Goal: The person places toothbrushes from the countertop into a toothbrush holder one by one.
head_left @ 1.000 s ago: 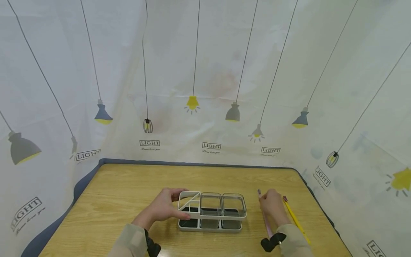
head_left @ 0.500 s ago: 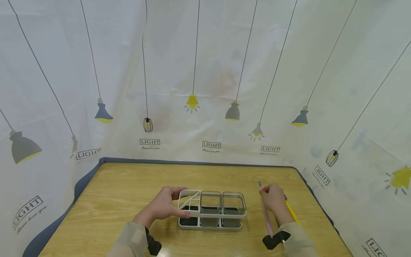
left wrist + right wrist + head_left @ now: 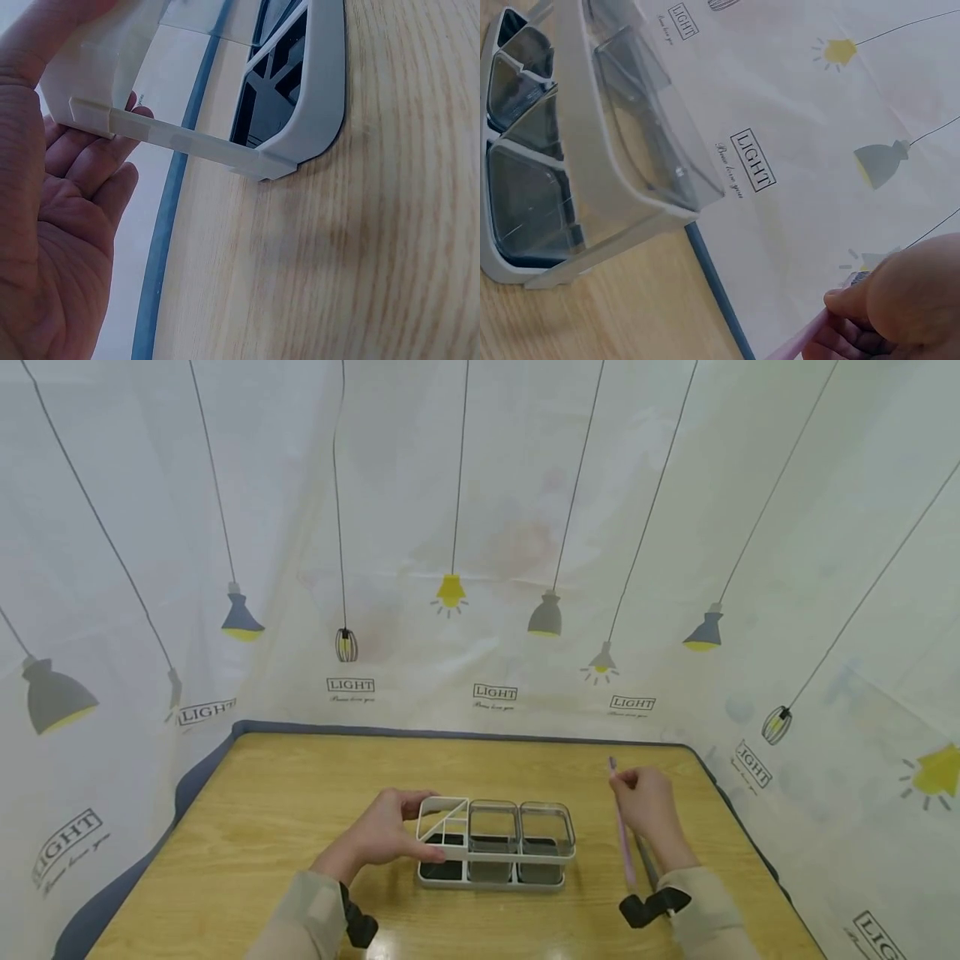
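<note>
A white toothbrush holder (image 3: 495, 857) with two clear cups (image 3: 493, 827) stands on the table; its left section has a slotted top. My left hand (image 3: 386, 831) grips that left end, thumb over the front rim and fingers behind. In the left wrist view, the fingers (image 3: 94, 154) curl around the back of the upper frame. To the right of the holder, my right hand (image 3: 648, 802) pinches a pink toothbrush (image 3: 625, 847) near its purple-tinged head, the handle slanting down toward the wrist. In the right wrist view the toothbrush (image 3: 806, 337) lies between thumb and fingers.
The wooden table (image 3: 300, 777) has a blue-grey edge (image 3: 450, 733). White curtains (image 3: 397, 527) printed with lamps surround it. A thin dark streak (image 3: 647, 862) shows beside the pink handle; whether it is a shadow or an object, I cannot tell.
My right hand has moved up and slightly right in the head view, carrying the pink toothbrush. A yellow toothbrush seen earlier beside it is now out of sight. The left hand keeps its grip.
</note>
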{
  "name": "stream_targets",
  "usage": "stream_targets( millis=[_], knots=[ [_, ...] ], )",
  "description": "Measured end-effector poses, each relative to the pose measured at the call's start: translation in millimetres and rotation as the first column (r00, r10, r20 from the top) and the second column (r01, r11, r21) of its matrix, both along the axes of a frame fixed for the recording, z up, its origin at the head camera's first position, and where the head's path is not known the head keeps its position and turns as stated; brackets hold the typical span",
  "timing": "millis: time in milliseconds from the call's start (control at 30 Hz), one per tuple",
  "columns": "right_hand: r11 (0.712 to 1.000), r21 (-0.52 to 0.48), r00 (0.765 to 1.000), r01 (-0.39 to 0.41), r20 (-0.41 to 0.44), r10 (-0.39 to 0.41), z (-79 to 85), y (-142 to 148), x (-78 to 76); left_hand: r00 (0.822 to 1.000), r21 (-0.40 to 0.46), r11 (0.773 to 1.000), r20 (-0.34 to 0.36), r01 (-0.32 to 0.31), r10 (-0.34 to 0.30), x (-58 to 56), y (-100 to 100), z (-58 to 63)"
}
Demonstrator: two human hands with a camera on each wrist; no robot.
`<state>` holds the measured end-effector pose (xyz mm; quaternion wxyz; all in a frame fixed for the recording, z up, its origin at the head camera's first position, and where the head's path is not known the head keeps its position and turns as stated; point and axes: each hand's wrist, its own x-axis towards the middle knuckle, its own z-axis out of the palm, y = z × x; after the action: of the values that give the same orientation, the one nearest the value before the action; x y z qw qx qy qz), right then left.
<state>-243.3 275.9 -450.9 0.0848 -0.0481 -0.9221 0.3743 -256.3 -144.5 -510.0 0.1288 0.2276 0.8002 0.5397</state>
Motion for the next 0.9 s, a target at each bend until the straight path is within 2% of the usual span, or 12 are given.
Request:
stream_targets(
  millis=[200, 467, 733, 900],
  knots=[
    [1.000, 0.029, 0.999, 0.007, -0.052, -0.006, 10.4, -3.3, -0.5, 1.000, 0.000, 1.000, 0.006, 0.000, 0.000, -0.6, -1.1, 0.3],
    [1.000, -0.003, 0.996, 0.011, -0.087, -0.011, 25.6, -12.8, 0.8, 1.000, 0.003, 1.000, 0.017, 0.006, -0.006, 0.4, -0.6, 1.7],
    [1.000, 0.015, 0.991, 0.020, -0.134, -0.018, 42.5, -24.4, 0.0, 1.000, -0.003, 1.000, -0.002, 0.009, -0.009, 0.5, -0.9, 1.6],
    [1.000, 0.008, 0.986, 0.017, -0.166, -0.015, 49.7, -30.9, -0.9, 1.000, 0.006, 1.000, 0.012, 0.013, -0.013, 0.0, -1.1, -0.2]
  ],
)
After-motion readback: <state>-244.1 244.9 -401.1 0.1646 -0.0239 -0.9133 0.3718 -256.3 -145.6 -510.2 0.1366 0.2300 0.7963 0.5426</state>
